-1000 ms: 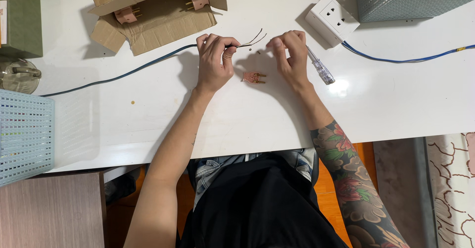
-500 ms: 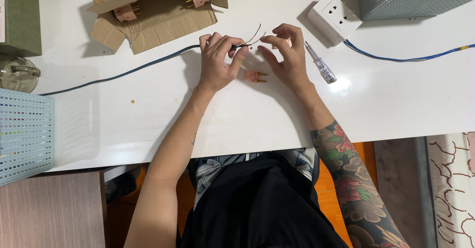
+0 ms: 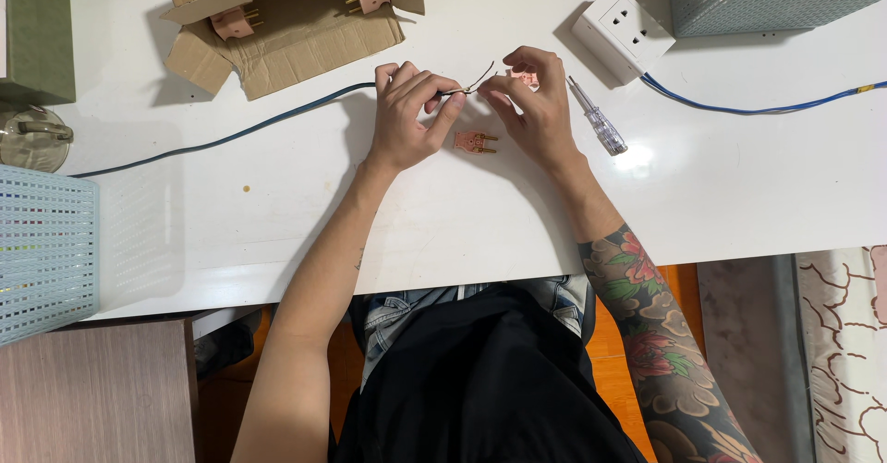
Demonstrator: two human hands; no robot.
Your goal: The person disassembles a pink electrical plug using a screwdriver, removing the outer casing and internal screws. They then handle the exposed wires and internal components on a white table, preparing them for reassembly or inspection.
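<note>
While left hand (image 3: pixel 407 116) pinches cable (image 3: pixel 231 135), bared wires (image 3: pixel 479 81) point right

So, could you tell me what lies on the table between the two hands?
A pink plug half with brass prongs, seen in the head view.

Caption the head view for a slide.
Left hand holds cable; right hand works its wires above plug.

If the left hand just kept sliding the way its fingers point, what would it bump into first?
The left hand points rightward across the table, so it would first meet the right hand and the bare wire ends pinched between them. The pink plug part lies just below that line, probably missed.
</note>
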